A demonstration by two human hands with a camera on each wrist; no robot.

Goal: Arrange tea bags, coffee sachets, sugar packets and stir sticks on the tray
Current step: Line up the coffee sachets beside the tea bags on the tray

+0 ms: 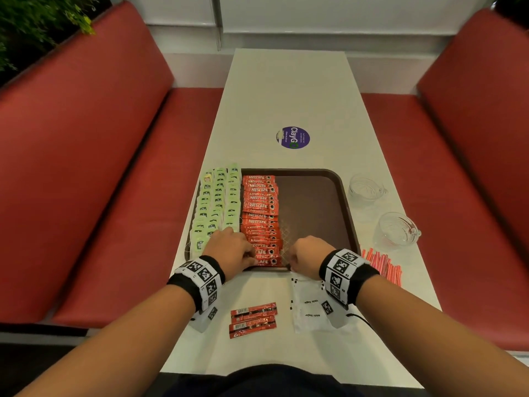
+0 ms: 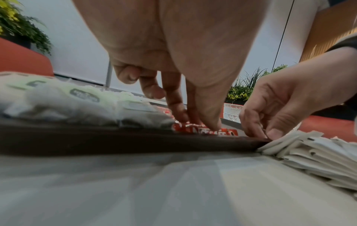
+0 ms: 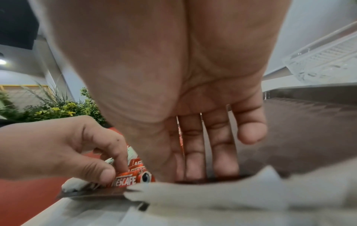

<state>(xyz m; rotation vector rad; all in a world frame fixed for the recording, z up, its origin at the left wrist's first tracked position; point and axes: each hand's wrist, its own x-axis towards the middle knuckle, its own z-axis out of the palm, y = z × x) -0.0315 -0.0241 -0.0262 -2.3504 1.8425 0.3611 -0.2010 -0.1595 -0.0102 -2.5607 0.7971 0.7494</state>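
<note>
White table (image 1: 286, 90), near to far: two spare coffee sachets (image 1: 253, 319) and sugar packets (image 1: 307, 308) nearest; beyond, left hand (image 1: 233, 252) pinches the crosswise nearest sachet on the tray (image 1: 347, 207), right hand (image 1: 305, 255) fingers extended at its right end.

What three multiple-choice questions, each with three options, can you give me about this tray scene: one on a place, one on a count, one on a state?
1. Where do the stir sticks lie?
A. on the table, right of the tray
B. on the tray
C. in a glass cup

2. How many loose coffee sachets lie on the table near the person?
A. none
B. two
C. five

3. What state is the right part of the tray in?
A. full of sugar packets
B. bare
C. covered by tea bags

Answers: 1 A, the sticks lie past the tray's right rim; 2 B, two red sachets lie side by side; 3 B, brown tray floor shows there.
</note>
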